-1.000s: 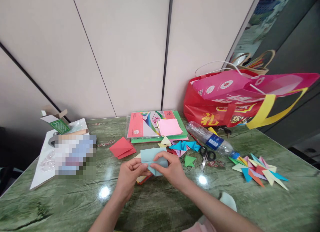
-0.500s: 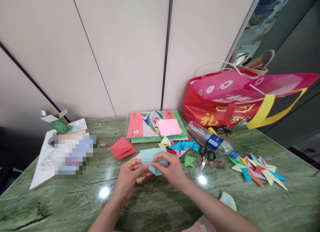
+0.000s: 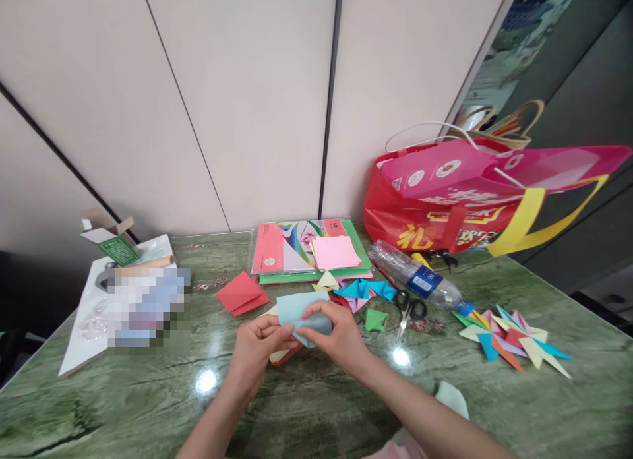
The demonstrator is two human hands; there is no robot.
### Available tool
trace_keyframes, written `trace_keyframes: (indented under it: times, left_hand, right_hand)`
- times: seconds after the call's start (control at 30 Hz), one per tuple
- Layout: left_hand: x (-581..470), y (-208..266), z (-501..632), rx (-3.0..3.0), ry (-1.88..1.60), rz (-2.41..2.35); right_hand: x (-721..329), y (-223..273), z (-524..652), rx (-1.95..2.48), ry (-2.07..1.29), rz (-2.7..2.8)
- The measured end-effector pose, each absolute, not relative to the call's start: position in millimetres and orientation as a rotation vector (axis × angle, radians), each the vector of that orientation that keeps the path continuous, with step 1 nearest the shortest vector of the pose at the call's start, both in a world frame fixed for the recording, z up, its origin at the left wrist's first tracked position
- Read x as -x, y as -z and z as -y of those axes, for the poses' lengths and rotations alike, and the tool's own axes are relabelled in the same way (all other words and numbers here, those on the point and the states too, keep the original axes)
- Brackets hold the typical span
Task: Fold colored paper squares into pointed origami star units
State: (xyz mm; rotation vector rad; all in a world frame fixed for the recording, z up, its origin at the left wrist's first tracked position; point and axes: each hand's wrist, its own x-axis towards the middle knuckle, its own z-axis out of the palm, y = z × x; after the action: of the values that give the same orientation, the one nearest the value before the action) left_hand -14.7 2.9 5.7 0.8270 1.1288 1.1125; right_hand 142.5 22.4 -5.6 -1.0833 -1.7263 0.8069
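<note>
A pale blue sheet of paper (image 3: 291, 307), with a fold near its lower edge, is held between both hands above the table. My left hand (image 3: 254, 350) pinches its left lower edge between thumb and fingers. My right hand (image 3: 336, 330) grips the right side, its thumb against the near face and its fingers curled behind. Beneath the hands lies a stack of coloured paper (image 3: 284, 357), mostly covered by them. To the left sits a folded red paper (image 3: 242, 293). Folded blue pieces (image 3: 363, 289) and a green one (image 3: 376, 319) lie to the right.
Behind are a paper pack (image 3: 281, 248) and pink square sheets (image 3: 337, 252). Scissors (image 3: 409, 310), a plastic bottle (image 3: 415, 274), a star-shaped paper piece (image 3: 512, 337) and a red bag (image 3: 435, 202) stand right. A white board (image 3: 84, 327) and small box (image 3: 116, 244) are left.
My right thumb has shifted slightly along the lower part of the pale blue paper. Otherwise both hands and the surrounding things stay where they were.
</note>
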Motion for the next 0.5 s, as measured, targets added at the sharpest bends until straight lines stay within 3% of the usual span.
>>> trace_keyframes:
  times: [0.5]
  left_hand:
    - [15.8, -7.0, -2.4, -0.865, -1.073, -1.143]
  right_hand:
    - [-142.4, 3.7, -23.2, 1.088, -0.868, 1.692]
